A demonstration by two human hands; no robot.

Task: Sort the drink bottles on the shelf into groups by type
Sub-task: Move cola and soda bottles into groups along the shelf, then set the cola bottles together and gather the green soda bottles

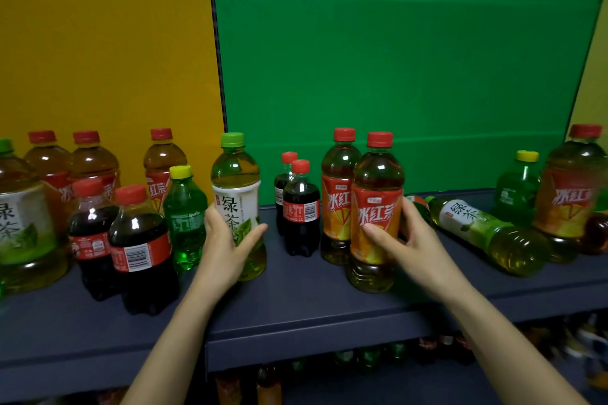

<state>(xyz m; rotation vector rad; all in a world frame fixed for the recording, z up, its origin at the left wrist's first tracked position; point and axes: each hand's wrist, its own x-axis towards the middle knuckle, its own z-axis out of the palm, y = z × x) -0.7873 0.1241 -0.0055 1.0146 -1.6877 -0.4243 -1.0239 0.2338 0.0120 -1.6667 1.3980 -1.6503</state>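
Observation:
Mixed drink bottles stand on a dark blue shelf [296, 299]. My left hand [227, 243] wraps around the lower half of an upright green tea bottle [237, 194] with a green cap. My right hand [408, 237] grips an upright iced red tea bottle [375, 207] with a red cap and orange label. A second iced red tea bottle [337, 194] stands just behind it. Two small cola bottles [300, 207] stand between my hands. Another green tea bottle [487, 233] lies on its side to the right.
At left stand two cola bottles [131, 250], a green Sprite bottle [185, 217], several iced red tea bottles [93, 161] and a large green tea bottle [23, 220]. At far right are another Sprite bottle [516, 187] and a large iced red tea bottle [569, 194]. A lower shelf holds more bottles [368, 358].

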